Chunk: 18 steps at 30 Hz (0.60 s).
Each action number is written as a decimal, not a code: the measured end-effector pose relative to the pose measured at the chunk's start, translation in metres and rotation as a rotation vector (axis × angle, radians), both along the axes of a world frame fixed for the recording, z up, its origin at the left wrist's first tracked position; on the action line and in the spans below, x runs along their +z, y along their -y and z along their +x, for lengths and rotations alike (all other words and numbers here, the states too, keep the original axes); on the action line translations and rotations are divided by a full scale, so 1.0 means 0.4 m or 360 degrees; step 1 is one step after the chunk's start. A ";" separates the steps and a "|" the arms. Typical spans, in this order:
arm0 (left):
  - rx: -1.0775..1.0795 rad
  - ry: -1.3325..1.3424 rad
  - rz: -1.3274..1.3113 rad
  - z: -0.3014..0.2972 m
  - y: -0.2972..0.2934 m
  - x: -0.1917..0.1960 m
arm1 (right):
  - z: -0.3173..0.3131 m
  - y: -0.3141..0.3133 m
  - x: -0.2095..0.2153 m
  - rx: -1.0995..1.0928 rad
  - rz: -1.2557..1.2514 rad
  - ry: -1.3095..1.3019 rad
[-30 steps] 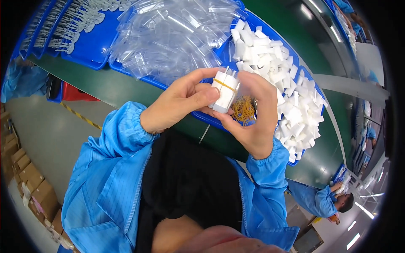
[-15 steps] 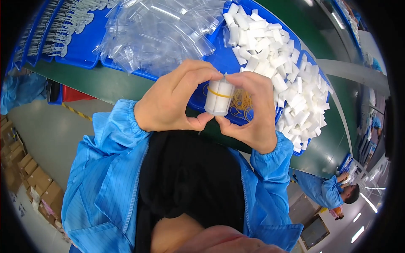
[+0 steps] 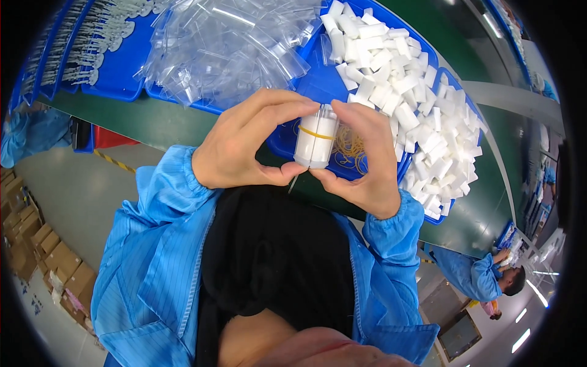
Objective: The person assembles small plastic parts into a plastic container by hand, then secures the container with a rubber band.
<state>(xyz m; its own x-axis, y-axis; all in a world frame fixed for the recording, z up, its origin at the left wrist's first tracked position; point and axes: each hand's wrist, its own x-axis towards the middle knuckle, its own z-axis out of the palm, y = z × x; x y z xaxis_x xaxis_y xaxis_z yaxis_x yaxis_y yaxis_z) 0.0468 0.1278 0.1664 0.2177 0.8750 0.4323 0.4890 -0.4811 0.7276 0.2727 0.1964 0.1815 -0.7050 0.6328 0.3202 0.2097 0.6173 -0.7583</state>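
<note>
White foam blocks, small and rectangular, gathered into one upright bundle (image 3: 315, 140) with a thin yellow rubber band around its middle. Position: held in the air just over the near edge of the blue plastic tray (image 3: 306, 92), above the green counter (image 3: 153, 119).

Left hand (image 3: 244, 147): grip pinching the bundle, fingers on its top, thumb under its base.
Right hand (image 3: 367, 159): grip likewise pinching the bundle from the opposite side, fingers arched over the top, thumb beneath.

Loose yellow rubber bands (image 3: 348, 153): small heap in the tray, just behind the bundle.
Loose white foam blocks (image 3: 416, 104): large pile filling the tray's far right part and spilling toward its rim.
Clear plastic bags (image 3: 226, 43): heaped in the tray's left part.

Progress, as judged: this bundle looks banded and squared up; the large loose pile suggests most of the bundling remains, and no bundle is seen bagged.
</note>
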 end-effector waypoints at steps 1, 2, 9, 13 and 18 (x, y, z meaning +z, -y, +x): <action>0.0001 -0.0002 -0.0003 0.000 0.001 -0.003 | 0.002 -0.001 -0.002 0.0001 -0.0003 -0.0002; -0.0003 -0.0028 0.0032 0.000 0.003 -0.007 | 0.006 -0.002 -0.004 0.0046 0.0015 0.0035; 0.0051 0.0031 0.0057 0.019 -0.006 0.004 | 0.011 0.009 -0.014 -0.0083 0.0000 -0.0013; 0.0044 0.0089 -0.0016 0.014 0.000 -0.007 | 0.021 0.019 -0.034 -0.0124 -0.0279 -0.0169; 0.0034 -0.0008 -0.0071 0.007 0.005 -0.002 | 0.014 0.013 -0.021 0.0010 -0.0159 -0.0081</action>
<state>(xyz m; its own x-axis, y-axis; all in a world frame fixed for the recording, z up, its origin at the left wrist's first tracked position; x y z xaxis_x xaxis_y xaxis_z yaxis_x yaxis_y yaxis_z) 0.0495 0.1256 0.1656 0.2008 0.8979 0.3917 0.5028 -0.4376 0.7454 0.2782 0.1913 0.1733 -0.6936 0.6588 0.2913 0.1655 0.5394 -0.8256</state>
